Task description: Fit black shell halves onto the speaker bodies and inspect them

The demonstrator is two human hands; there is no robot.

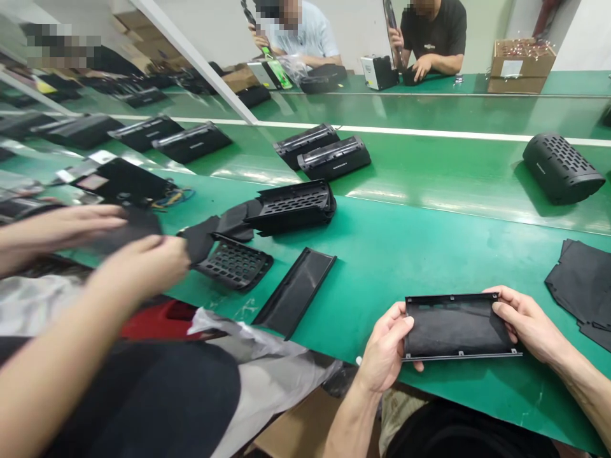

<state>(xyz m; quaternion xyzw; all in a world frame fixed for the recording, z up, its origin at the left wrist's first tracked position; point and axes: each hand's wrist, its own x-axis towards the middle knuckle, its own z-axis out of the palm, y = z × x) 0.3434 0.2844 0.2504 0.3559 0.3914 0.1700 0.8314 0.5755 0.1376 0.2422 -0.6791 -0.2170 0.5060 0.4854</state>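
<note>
Green matting covers the long worktop (405,254), which stretches away from the viewer like an assembly line. Nearest, at its front edge, the person's left hand (386,348) and right hand (525,321) hold a flat black rectangular plastic frame panel (456,327) just above the surface. The fingers of each hand are clasped on one short end, with the thumbs on top. Near it on the right lies a stack of black fabric sheets (582,286).

To the left, a co-worker's two hands (143,267), blurred, handle a dark piece that cannot be made out. Crumpled clear plastic wrap (258,356) lies below them at the worktop's edge. Between the co-worker and the panel rest a long black plastic channel strip (296,289) and a black perforated grille (233,264).

Further back sits an open black speaker housing (296,203), and beyond it a pair of black housings (329,152) side by side. Well apart on the right lies a finished black perforated speaker (561,168). At the far side two seated people work, and a brown cardboard box (520,63) stands to their right.
</note>
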